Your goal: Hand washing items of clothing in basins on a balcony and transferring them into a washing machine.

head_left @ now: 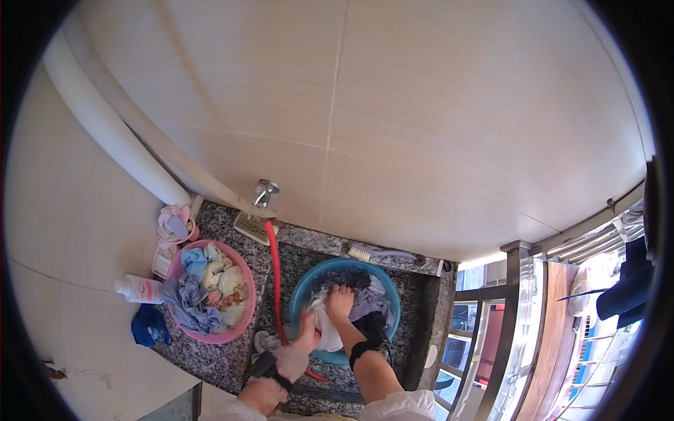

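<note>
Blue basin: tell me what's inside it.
The blue basin holds white cloth, purplish-grey cloth and black cloth. The left hand and right hand hide part of the load; whatever lies beneath the top layer cannot be seen.

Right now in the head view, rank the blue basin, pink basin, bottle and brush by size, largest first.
1. Blue basin
2. Pink basin, slightly smaller
3. Bottle and brush, unranked: the brush looks longer, the bottle thicker
</note>
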Available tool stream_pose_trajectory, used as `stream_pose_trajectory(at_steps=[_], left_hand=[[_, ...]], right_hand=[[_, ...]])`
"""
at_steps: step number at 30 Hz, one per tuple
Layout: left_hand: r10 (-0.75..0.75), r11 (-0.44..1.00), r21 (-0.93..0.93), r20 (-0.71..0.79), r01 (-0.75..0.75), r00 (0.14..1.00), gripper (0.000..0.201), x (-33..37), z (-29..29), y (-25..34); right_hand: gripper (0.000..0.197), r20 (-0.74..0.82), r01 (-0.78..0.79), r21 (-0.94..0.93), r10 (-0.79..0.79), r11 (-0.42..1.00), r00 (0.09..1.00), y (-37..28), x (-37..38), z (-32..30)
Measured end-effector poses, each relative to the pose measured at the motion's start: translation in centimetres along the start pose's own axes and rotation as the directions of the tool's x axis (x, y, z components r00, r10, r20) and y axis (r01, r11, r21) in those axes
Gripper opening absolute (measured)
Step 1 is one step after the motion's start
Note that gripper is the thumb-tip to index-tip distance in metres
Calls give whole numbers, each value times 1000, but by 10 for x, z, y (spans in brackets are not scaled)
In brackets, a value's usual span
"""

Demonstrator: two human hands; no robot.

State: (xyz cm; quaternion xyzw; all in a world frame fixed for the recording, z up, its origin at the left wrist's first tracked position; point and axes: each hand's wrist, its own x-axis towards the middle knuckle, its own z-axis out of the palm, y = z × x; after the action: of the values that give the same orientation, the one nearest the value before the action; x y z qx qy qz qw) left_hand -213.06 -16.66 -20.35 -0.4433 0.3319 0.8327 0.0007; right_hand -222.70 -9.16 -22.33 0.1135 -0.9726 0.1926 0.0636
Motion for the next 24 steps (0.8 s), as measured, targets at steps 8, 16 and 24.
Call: stream_pose_trajectory(at_steps=[8, 16, 24], left_hand=[[-310, 949, 101, 119, 299, 943, 40, 32, -16, -20], [-336, 935, 141, 53, 326, 940, 44, -2, -20, -13], [393, 446, 740, 343, -503, 853, 50, -13, -39, -30]], right_hand=[[22, 371, -329, 464, 156, 822, 915, -40, -23, -47], [25, 447, -301, 423, 92, 855, 890, -55, -46, -60], [23, 68, 118, 48, -121, 992, 990, 1, 24, -21]])
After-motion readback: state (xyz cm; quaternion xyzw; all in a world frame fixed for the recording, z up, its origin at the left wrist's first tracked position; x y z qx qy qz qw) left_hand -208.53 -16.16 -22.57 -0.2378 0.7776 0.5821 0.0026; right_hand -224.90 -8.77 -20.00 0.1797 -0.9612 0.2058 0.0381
